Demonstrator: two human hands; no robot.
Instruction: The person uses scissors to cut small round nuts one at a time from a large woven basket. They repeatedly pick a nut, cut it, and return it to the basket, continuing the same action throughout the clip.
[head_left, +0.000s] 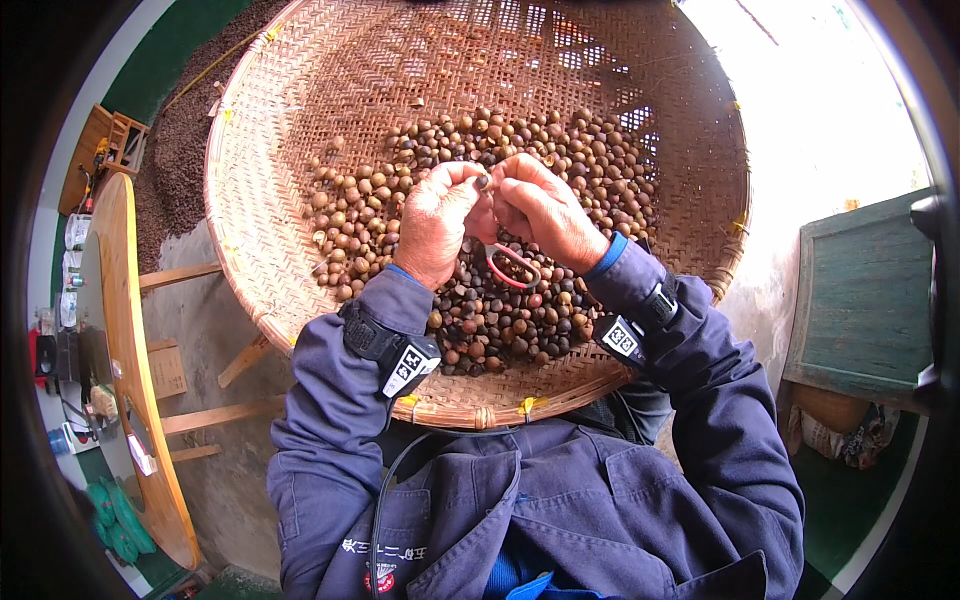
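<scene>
Between my two hands, over the basket, is a small dark round nut or seed (482, 182). My left hand (433, 225) pinches it between thumb and forefinger. The bent thumb and forefinger of my right hand (551, 212) close on its right side. Below the fingers a red and black loop handle (514, 267), apparently of small scissors, sticks out over the nuts; its other end is hidden, and which hand has it I cannot tell. Brown round nuts (360, 225) lie around, with a darker heap (517, 330) nearest me, all in a large shallow woven bamboo basket (300, 127).
A wooden table with an oval top (124, 300) stands on edge at the left, its legs reaching towards the basket. Behind it a large mound of small brown pieces (180, 150) covers the floor. A green wooden panel (855, 300) is at the right. The basket's front rim meets my lap.
</scene>
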